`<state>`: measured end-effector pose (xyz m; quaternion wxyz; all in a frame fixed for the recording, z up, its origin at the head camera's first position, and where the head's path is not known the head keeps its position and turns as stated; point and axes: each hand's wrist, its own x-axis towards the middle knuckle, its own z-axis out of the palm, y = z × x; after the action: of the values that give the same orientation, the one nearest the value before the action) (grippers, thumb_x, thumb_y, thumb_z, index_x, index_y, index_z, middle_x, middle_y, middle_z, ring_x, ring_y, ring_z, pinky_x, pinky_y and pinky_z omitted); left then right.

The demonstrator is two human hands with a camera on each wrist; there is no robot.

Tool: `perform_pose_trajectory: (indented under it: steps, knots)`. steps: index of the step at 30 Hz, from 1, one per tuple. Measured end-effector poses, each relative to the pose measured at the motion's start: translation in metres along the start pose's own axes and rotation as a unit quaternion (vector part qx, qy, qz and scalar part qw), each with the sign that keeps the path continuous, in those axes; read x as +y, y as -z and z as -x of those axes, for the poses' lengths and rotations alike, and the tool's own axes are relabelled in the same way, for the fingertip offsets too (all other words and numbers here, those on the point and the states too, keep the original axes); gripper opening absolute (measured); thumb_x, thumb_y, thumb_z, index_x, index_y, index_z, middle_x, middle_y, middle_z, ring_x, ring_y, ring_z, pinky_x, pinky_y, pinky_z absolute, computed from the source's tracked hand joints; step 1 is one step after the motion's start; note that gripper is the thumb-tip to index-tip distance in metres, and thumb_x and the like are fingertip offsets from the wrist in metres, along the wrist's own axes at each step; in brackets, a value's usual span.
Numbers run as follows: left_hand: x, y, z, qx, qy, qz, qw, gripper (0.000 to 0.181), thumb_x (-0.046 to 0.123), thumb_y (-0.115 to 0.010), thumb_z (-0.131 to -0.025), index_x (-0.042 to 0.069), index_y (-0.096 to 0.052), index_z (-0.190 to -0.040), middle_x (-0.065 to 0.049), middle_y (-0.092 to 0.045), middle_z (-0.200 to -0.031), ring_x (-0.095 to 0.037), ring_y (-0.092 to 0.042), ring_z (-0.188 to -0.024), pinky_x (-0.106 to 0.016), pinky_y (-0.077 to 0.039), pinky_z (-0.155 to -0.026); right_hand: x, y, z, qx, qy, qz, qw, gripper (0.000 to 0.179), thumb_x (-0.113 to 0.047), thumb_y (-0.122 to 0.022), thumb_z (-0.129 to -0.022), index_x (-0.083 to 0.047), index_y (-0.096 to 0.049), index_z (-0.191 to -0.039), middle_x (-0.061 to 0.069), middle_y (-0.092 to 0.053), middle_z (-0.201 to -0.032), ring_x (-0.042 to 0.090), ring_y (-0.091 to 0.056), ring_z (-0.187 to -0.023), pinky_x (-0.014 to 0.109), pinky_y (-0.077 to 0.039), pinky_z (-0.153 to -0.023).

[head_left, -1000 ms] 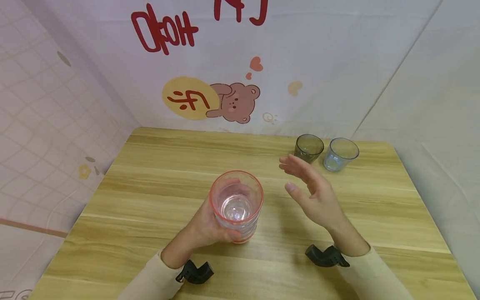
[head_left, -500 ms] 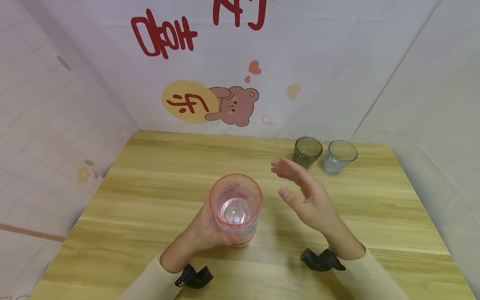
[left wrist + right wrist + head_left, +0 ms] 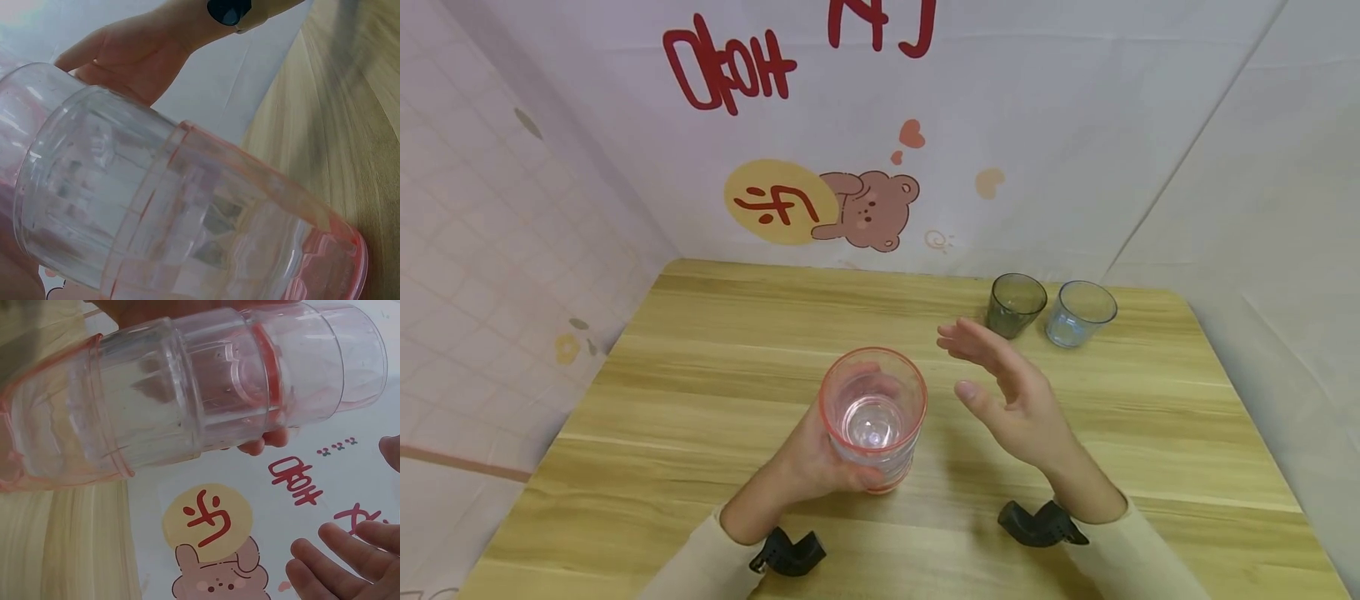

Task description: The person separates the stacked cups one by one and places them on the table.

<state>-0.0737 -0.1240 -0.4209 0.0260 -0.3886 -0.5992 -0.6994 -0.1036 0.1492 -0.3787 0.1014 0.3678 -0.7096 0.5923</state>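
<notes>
My left hand (image 3: pixel 808 462) grips a stack of nested plastic cups (image 3: pixel 891 457), with fingers and thumb around its side, near the middle of the table. In the left wrist view the stack (image 3: pixel 181 206) has a pink-tinted cup at the bottom and clear and pinkish ones in it. The right wrist view shows the stack (image 3: pixel 144 400) from the side, fingertips (image 3: pixel 272 440) of the left hand curling past it. To its right my right hand (image 3: pixel 1022 404) is held in the air, fingers extended and thumb apart, holding nothing.
A dark grey-green cup (image 3: pixel 1017 307) and a light blue cup (image 3: pixel 1079 315) stand side by side at the back right of the wooden table (image 3: pixel 715 333). Behind the table hangs a white backdrop (image 3: pixel 1037 100) with red writing and a printed bear.
My right hand has moved a little left, nearer the stack, and slightly toward me. The left hand keeps its grip on the stack in nearly the same place.
</notes>
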Motion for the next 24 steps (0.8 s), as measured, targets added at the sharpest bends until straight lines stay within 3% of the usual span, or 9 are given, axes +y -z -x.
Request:
perform_pose_trajectory:
  steps: [4, 13, 20, 24]
  knots:
    - [0.001, 0.0, 0.0, -0.002, -0.001, 0.001, 1.0, 0.097, 0.042, -0.087, -0.09, 0.005, -0.032, -0.16, -0.006, -0.059, -0.145, -0.018, -0.06, -0.134, -0.034, -0.051, -0.117, 0.0, -0.001, -0.003, 0.002, 0.013, -0.027, 0.9995, 0.065, 0.018, -0.062, -0.095, 0.013, -0.042, -0.156, 0.019, -0.062, -0.153, 0.021, -0.064, -0.139, 0.033, -0.049, -0.121]
    - [0.001, 0.0, 0.0, -0.003, -0.001, -0.009, 1.0, 0.097, 0.042, -0.087, -0.091, 0.004, -0.032, -0.16, -0.024, -0.059, -0.141, -0.02, -0.061, -0.134, -0.035, -0.051, -0.117, -0.005, -0.006, -0.008, -0.004, 0.034, -0.057, 0.9978, 0.059, 0.005, -0.065, -0.102, 0.015, -0.041, -0.155, 0.018, -0.063, -0.152, 0.023, -0.064, -0.14, 0.034, -0.05, -0.12]
    - [0.002, 0.0, 0.0, 0.0, 0.001, -0.013, 0.9999, 0.1, 0.043, -0.088, -0.09, -0.004, -0.03, -0.157, -0.005, -0.059, -0.145, -0.019, -0.06, -0.134, -0.033, -0.05, -0.117, -0.011, -0.01, -0.01, -0.013, 0.055, -0.058, 0.9967, 0.059, -0.001, -0.067, -0.104, 0.015, -0.042, -0.155, 0.017, -0.064, -0.152, 0.023, -0.064, -0.14, 0.035, -0.05, -0.12]
    - [0.002, 0.0, 0.0, 0.002, 0.003, -0.015, 0.9999, 0.103, 0.045, -0.088, -0.089, -0.006, -0.03, -0.156, -0.003, -0.059, -0.145, -0.018, -0.06, -0.134, -0.033, -0.05, -0.117, -0.013, -0.013, -0.01, -0.022, 0.064, -0.064, 0.9957, 0.061, -0.009, -0.068, -0.106, 0.016, -0.041, -0.155, 0.016, -0.064, -0.153, 0.023, -0.063, -0.141, 0.035, -0.049, -0.121]
